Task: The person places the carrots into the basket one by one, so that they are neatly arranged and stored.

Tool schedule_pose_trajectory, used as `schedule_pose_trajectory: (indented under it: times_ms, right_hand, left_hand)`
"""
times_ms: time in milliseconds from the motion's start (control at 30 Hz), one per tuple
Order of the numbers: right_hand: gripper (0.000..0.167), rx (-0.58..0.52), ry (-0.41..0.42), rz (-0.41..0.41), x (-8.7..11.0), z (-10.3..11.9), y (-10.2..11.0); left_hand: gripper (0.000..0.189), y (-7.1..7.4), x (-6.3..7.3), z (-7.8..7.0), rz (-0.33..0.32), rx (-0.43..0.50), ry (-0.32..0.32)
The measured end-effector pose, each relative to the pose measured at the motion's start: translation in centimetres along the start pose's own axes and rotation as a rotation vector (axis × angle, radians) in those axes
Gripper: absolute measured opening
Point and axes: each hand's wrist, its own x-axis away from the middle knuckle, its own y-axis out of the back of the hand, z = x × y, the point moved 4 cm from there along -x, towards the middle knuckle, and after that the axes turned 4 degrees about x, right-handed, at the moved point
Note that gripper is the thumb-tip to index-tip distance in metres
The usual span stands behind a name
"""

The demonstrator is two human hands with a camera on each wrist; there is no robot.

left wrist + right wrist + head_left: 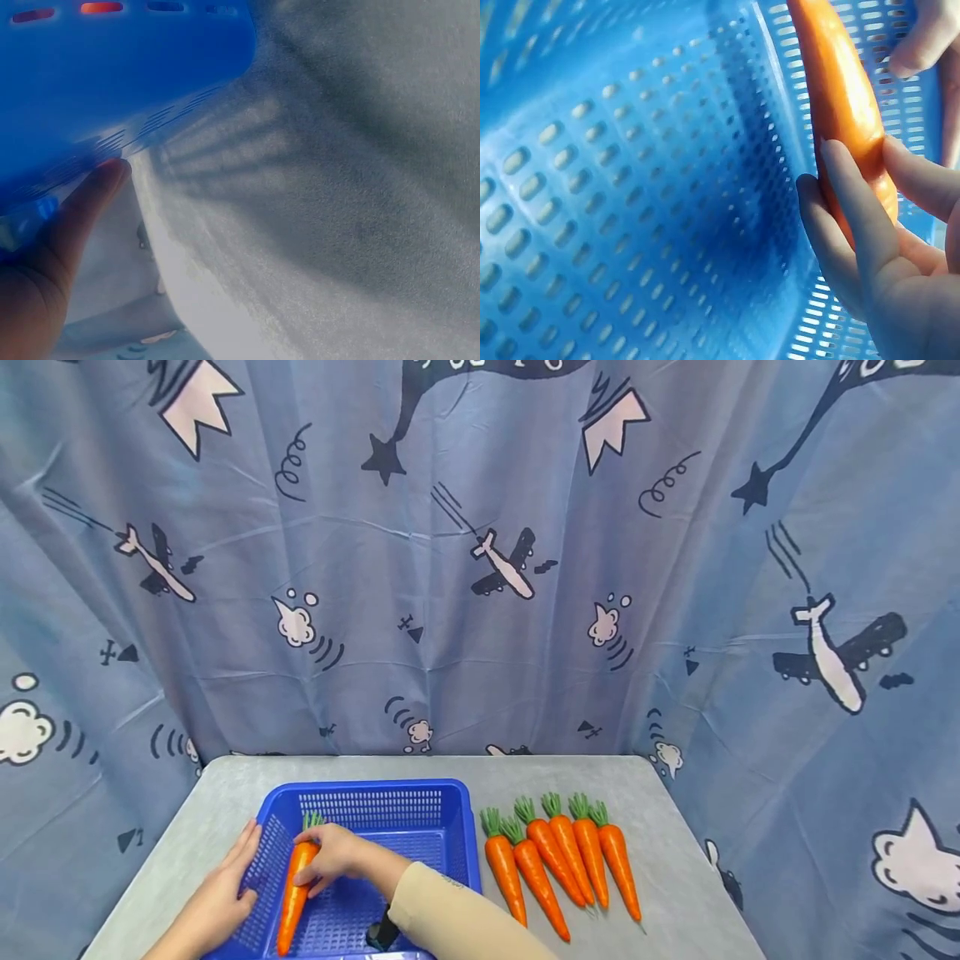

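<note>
My right hand (327, 858) grips an orange carrot (294, 893) with a green top, inside the blue plastic basket (465, 835). The carrot lies lengthwise along the basket's left side, its tip towards me. Close up in the right wrist view, thumb and fingers close round the thick part of the carrot (840, 82). My left hand (217, 893) is at the basket's left wall from outside, fingers straight and thumb spread. In the left wrist view its thumb (90, 199) meets the slotted blue wall (120, 75).
Right of the basket, several carrots (555, 860) lie side by side on the pale grey table (660, 827), green tops pointing away. A small black object (382, 935) shows below my right forearm. Behind the table hangs a blue patterned curtain (420, 677).
</note>
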Motion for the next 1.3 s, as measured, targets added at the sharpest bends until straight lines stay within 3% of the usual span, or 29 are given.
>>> schedule_pose_trajectory:
  times_ms: [167,433,767,1067,1300]
  right_hand:
    - [0.064,0.039,0.003,-0.033,-0.3,-0.4,-0.4]
    - [0.067,0.05,0.006,-0.006,-0.4,-0.4,-0.5]
    - [0.065,0.122,-0.015,0.068,0.5,0.4,1.2]
    - [0.06,0.115,0.026,0.053,2.6,1.0,3.7]
    - [0.058,0.089,0.108,-0.009,5.9,1.5,6.6]
  left_hand:
    - [0.089,-0.2,0.0,-0.2,-0.004,0.001,-0.008]
    - [0.09,-0.1,-0.1,-0.4,-0.03,-0.033,-0.031]
    - [0.091,0.0,-0.5,-0.6,0.042,-0.046,0.043]
    - [0.09,0.0,-0.1,-0.4,0.029,-0.03,0.034]
    - [0.091,-0.2,0.0,-0.3,0.01,-0.033,0.001]
